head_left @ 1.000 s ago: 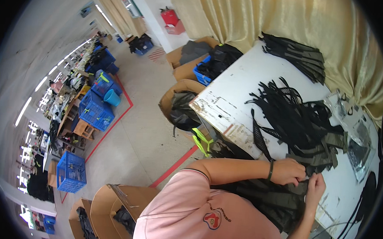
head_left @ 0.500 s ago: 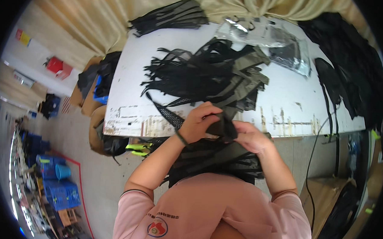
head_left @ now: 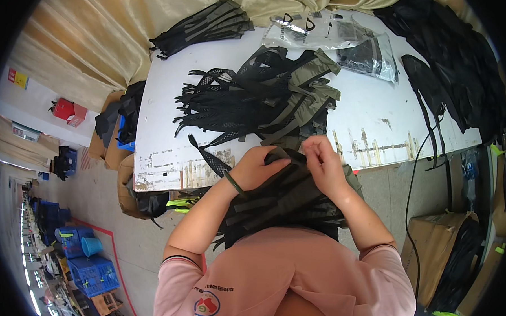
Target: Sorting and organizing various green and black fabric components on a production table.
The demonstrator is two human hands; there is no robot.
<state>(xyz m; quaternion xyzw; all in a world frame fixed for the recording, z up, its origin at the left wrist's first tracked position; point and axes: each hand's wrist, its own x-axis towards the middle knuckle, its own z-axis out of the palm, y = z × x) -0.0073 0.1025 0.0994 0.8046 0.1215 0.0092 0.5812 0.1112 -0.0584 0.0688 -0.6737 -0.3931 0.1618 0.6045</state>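
Close to the table's front edge, my left hand (head_left: 257, 170) is closed on a mesh-and-fabric strip (head_left: 208, 158), its black mesh tail trailing out to the left. Just right of it, my right hand (head_left: 324, 165) has its fingers curled and pinched together; whatever they hold, if anything, is too small to make out. Beyond both hands a loose pile of similar strips (head_left: 238, 103), black mesh with olive-grey fabric ends, spreads over the white table (head_left: 159, 111). More dark strips (head_left: 285, 202) lie across my lap, under my hands.
A fanned stack of strips (head_left: 205, 29) lies at the far left, clear plastic bags (head_left: 367, 55) at the far right. Black fabric (head_left: 443, 64) covers the right corner, and a cable (head_left: 412, 204) hangs there. Cardboard boxes (head_left: 435, 250) flank the table. Blue crates (head_left: 92, 275) stand left.
My right hand has moved up and slightly away from the left hand, its fingers drawing together off the fabric. My left hand keeps its grip. The whole view has shifted slightly.
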